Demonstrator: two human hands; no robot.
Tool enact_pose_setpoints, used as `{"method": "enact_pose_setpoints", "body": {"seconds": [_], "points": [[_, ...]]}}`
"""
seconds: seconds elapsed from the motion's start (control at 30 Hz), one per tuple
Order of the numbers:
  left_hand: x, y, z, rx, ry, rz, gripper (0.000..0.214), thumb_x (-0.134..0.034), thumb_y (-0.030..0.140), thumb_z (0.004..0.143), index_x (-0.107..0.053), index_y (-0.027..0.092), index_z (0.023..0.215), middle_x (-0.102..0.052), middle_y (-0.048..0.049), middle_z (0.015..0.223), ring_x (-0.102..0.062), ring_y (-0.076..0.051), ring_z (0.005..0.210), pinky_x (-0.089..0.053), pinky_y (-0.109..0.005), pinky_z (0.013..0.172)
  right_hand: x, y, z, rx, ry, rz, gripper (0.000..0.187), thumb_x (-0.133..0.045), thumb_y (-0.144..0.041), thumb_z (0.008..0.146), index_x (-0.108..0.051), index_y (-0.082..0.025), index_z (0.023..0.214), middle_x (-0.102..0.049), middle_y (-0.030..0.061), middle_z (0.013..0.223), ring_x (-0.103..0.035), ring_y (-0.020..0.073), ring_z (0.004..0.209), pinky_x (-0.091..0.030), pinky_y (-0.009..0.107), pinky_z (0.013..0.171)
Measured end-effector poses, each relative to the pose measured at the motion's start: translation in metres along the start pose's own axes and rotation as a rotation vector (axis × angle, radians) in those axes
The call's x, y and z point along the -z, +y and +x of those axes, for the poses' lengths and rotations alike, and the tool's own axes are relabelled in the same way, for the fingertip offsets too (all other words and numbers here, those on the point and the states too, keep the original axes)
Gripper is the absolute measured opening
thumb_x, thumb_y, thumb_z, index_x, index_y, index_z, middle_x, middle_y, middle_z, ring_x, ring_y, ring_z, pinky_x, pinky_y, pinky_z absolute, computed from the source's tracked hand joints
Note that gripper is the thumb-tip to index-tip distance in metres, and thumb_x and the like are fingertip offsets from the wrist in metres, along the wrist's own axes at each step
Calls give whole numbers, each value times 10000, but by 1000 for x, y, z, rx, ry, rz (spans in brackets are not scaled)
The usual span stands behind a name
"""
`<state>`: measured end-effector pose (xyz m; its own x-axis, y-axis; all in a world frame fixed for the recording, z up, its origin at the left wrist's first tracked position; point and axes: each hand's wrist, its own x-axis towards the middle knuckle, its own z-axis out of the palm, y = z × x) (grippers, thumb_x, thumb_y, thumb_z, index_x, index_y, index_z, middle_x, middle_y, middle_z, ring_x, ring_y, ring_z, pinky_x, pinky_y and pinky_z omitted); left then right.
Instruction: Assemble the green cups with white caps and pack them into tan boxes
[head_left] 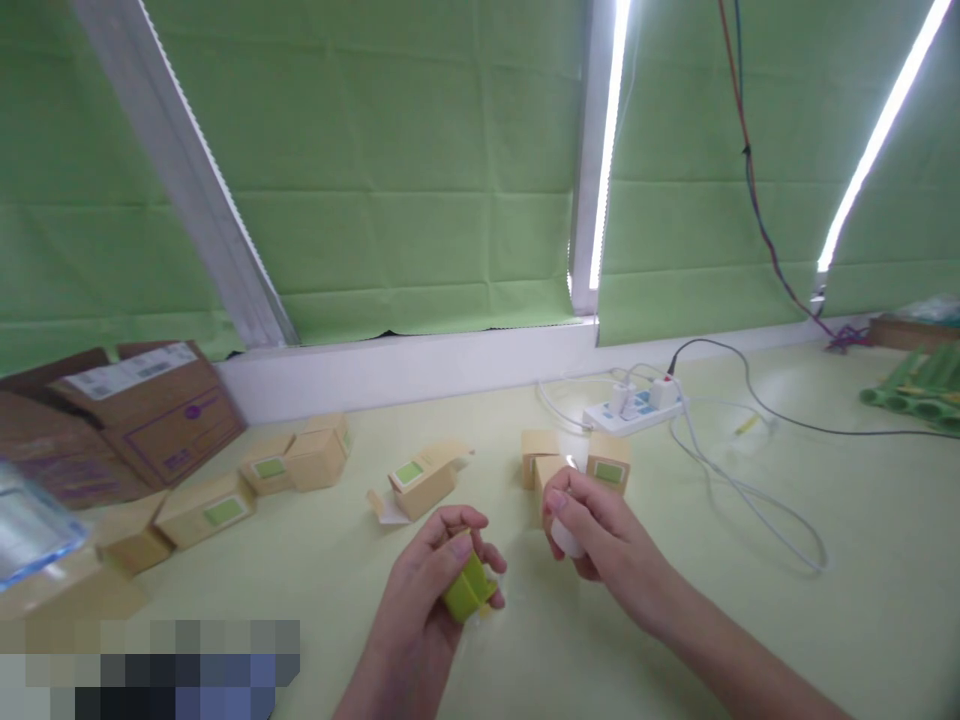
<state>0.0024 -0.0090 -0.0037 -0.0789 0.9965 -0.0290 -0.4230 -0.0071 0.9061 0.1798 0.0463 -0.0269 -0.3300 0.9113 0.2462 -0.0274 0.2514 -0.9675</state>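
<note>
My left hand is closed around a small yellow-green plastic piece, held just above the table. A short distance to the right, my right hand pinches a small white rounded object, whose kind I cannot make out because the fingers cover part of it. Behind the left hand lies an open small tan carton with its end flaps out and a green label on it. Several small tan cartons, one with a green-labelled side, stand just behind the right hand, which partly hides them.
More tan cartons line the left side, before a large brown cardboard box. A white power strip with plugs and trailing cables sits at the back right. Green tubes lie at the far right. A blue-edged clear container stands at the left edge.
</note>
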Motion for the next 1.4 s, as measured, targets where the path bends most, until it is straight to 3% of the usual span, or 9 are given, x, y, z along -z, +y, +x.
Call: {"method": "enact_pose_setpoints", "body": {"seconds": [0.07,0.17,0.3,0.47,0.63,0.73,1.07,1.3,1.4], "points": [[-1,-2,0,27,7,-11,288,-801,364,729,-667,176,901,-657,-16,687,-616,-163,662,-530,-256,575,-1,0,2,-41,-29,109,335,-560,-507,960,-545,-192,849,-609,-19,699,-461,83,495,-374,177,433],[-2,-1,1,42,83,-53,371,-833,403,725,-680,175,974,-648,11,708,-660,-169,726,-581,-305,686,-3,-3,1,-16,-81,186,284,-657,-461,918,-620,-181,948,-681,44,940,-618,129,736,-552,254,679],[-2,3,3,22,121,-72,415,-804,423,768,-669,158,1058,-726,-39,820,-702,-200,766,-605,-346,701,-8,-6,-4,-13,-122,277,279,-775,-346,846,-636,-219,1052,-687,22,967,-663,139,856,-551,251,762],[2,0,6,-45,119,-41,390,-757,464,805,-679,156,1032,-778,-94,904,-708,-200,731,-563,-278,603,-14,-6,-8,91,-80,232,551,-930,-236,643,-658,-256,1121,-712,27,1041,-713,178,892,-579,287,784],[5,-5,6,-63,127,14,409,-764,531,773,-724,150,916,-766,-82,837,-676,-186,685,-561,-282,609,-12,-4,-7,323,-7,48,436,-949,-321,607,-788,-286,1011,-653,43,1044,-658,205,970,-585,293,793],[3,-6,4,-60,110,72,409,-778,550,751,-735,164,879,-734,-45,778,-656,-170,698,-541,-252,626,-11,-3,-8,358,60,-4,451,-954,-343,592,-796,-301,1012,-639,29,968,-637,190,911,-580,286,771],[4,-14,5,-81,-28,206,371,-839,481,712,-699,171,859,-709,-11,765,-620,-132,688,-465,-194,610,-14,-5,-7,273,46,5,351,-907,-340,668,-758,-247,972,-658,19,965,-654,158,781,-579,252,641],[6,-14,6,-63,-157,218,474,-874,270,713,-662,199,1131,-754,-92,1100,-700,-241,1023,-534,-309,890,-15,0,-2,0,43,142,381,-891,-294,684,-701,-219,1006,-714,0,817,-699,176,751,-579,279,683],[11,-14,9,-61,-163,237,484,-856,254,730,-651,203,1164,-740,-98,1166,-698,-255,1060,-537,-333,912,-14,-1,-1,-29,-23,204,354,-854,-320,741,-706,-213,1044,-754,38,925,-712,196,842,-577,293,729]]}}
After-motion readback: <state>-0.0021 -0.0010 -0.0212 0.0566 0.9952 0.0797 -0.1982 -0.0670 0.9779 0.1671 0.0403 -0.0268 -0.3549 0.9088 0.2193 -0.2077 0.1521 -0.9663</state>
